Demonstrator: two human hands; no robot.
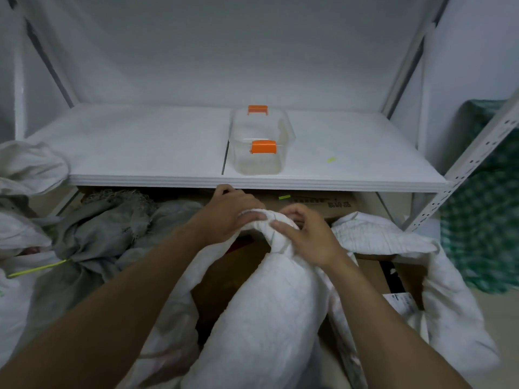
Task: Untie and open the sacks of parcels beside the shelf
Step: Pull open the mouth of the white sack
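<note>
A white woven sack [261,313] stands upright in front of me, its neck twisted into a knot just below the shelf edge. My left hand [233,213] grips the bunched top of the sack from the left. My right hand [307,234] pinches the knot from the right, fingers curled on the cloth. Under and around this sack lies an opened white sack [449,304] with brown cardboard parcels [393,273] showing inside. To the left a grey sack [92,240] is tied shut with a yellow-green cable tie [36,269].
A white metal shelf [168,141] stands straight ahead, with a clear plastic box [259,153] with orange clips on its board. More white sacks [25,167] sit at far left. A green checked bag [483,220] leans behind the shelf's right upright [474,153].
</note>
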